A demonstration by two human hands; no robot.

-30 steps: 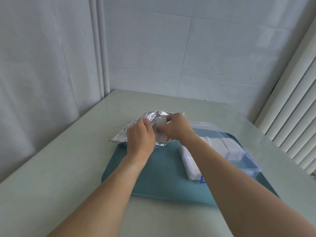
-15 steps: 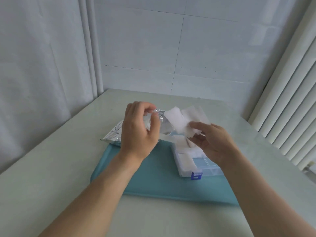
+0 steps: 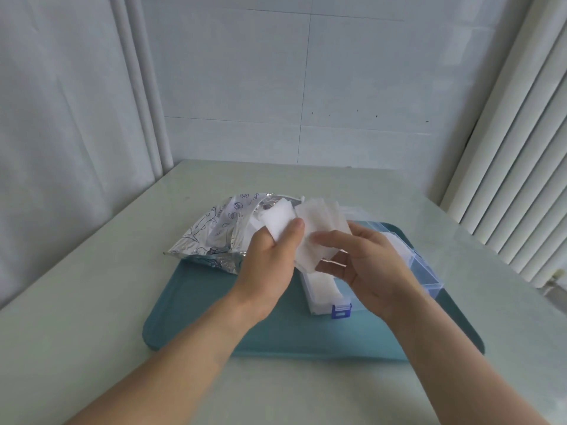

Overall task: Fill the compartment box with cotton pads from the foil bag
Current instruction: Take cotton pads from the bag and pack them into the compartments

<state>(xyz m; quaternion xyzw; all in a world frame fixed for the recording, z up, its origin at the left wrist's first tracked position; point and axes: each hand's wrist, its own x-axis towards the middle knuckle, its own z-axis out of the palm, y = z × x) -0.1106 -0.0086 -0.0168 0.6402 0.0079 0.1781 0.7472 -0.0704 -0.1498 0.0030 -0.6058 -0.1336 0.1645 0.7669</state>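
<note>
Although the foil bag (image 3: 214,237) carries printed line drawings, a fish shape and a row of small round symbols beside a strip of text, none of the lettering can be read from here. It lies slumped at the far left corner of the teal tray (image 3: 214,317), its torn mouth facing right with white pads showing inside.

Both hands meet above the tray, just right of the bag's mouth. In the left hand (image 3: 270,265), a thick white block of cotton pads (image 3: 279,219) is gripped between thumb and curled fingers. With fingers loosely bent, the right hand (image 3: 365,268) pinches a fanned bunch of thinner pads (image 3: 319,231). These two lots touch where the hands come together.

Below the hands sits the clear compartment box (image 3: 426,271) on the tray's right half, partly hidden by the right hand and wrist. Its near-left compartment (image 3: 322,289) holds a white stack of pads; a blue latch (image 3: 341,311) is on the front edge. Whatever fills the compartments under the hand cannot be made out. Its far right section looks see-through.

Under the tray is a pale table (image 3: 92,302), with tiled wall behind and white slats at right.
</note>
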